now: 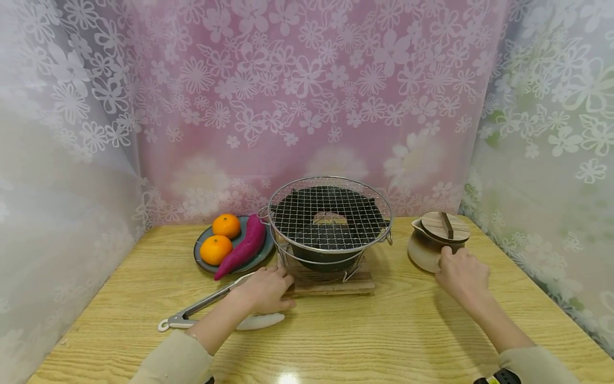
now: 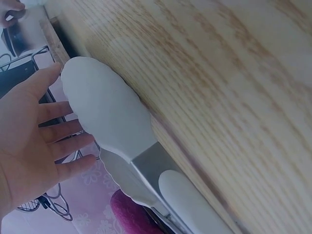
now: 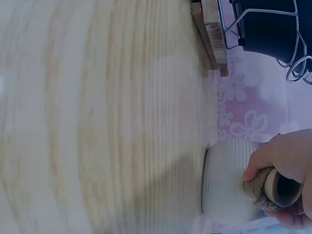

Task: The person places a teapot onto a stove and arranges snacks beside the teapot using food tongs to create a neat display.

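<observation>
My left hand point(image 1: 266, 290) hovers over the white-tipped ends of a pair of metal kitchen tongs point(image 1: 261, 321), which lie on the table with the ring end to the left. In the left wrist view its fingers point(image 2: 66, 131) are spread and extended beside the scalloped tong head point(image 2: 105, 102), not wrapped round it; whether they touch it I cannot tell. On the right, my right hand point(image 1: 464, 274) grips the side handle of a beige-brown teapot point(image 1: 424, 255) with a wooden lid point(image 1: 434, 224). Cord winds round that hollow handle point(image 3: 256, 187) in the right wrist view. The teapot stands upright on the table.
A round wire grill point(image 1: 331, 240) sits over a black stove point(image 1: 326, 261) on a wooden board point(image 1: 331, 288) in the middle. Left of it, a dark plate point(image 1: 201, 261) bears two oranges point(image 1: 216, 249) and a purple sweet potato point(image 1: 247, 245). Floral curtains point(image 1: 312, 106) enclose the table.
</observation>
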The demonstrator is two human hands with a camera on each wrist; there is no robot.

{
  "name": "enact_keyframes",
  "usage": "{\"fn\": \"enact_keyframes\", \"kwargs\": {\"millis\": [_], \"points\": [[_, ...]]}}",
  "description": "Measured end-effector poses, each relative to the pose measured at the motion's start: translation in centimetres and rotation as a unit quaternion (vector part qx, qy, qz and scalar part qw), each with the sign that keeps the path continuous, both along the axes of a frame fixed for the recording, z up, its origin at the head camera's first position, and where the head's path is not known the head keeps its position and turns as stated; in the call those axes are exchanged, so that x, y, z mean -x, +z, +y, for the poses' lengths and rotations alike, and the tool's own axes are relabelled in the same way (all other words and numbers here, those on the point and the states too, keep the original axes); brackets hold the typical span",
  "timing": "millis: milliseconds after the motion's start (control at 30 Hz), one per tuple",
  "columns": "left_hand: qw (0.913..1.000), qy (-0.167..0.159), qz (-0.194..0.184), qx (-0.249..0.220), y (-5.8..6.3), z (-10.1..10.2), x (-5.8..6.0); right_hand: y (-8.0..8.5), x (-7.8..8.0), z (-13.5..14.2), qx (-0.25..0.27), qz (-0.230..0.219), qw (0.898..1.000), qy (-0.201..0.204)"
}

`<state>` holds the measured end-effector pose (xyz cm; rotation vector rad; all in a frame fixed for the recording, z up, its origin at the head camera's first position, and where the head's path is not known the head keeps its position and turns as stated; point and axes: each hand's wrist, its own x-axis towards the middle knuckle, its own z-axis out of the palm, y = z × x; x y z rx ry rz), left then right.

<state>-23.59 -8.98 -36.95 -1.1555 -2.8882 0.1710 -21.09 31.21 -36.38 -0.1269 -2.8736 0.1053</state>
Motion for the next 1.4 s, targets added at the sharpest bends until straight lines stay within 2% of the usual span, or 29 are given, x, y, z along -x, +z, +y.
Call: {"fn": "enact_keyframes", "kwargs": {"millis": [133,467,967,1233,1400], "points": [[0.9999,-0.009,0.007,-0.001,-0.3,0.0,0.0,-0.2,-0.3,0.2,-0.020,0.010,1.000,0.009],[1.0000,-0.007,-0.001,-0.004,-0.3,0.1,0.0,-0.7,-0.5,1.1,-0.059,0.063,0.996,0.032],[0.9999,-0.006,0.000,0.008,0.0,0.0,0.1,-0.9,-0.2,1.4,-0.076,0.120,0.989,0.047],[1.0000,-0.007,0.001,0.005,0.1,0.0,0.1,-0.7,-0.2,1.5,-0.085,0.114,0.989,0.044],[1.0000,-0.007,0.001,0.001,0.1,0.0,0.1,-1.0,-0.4,1.7,-0.082,0.136,0.986,0.050]]}}
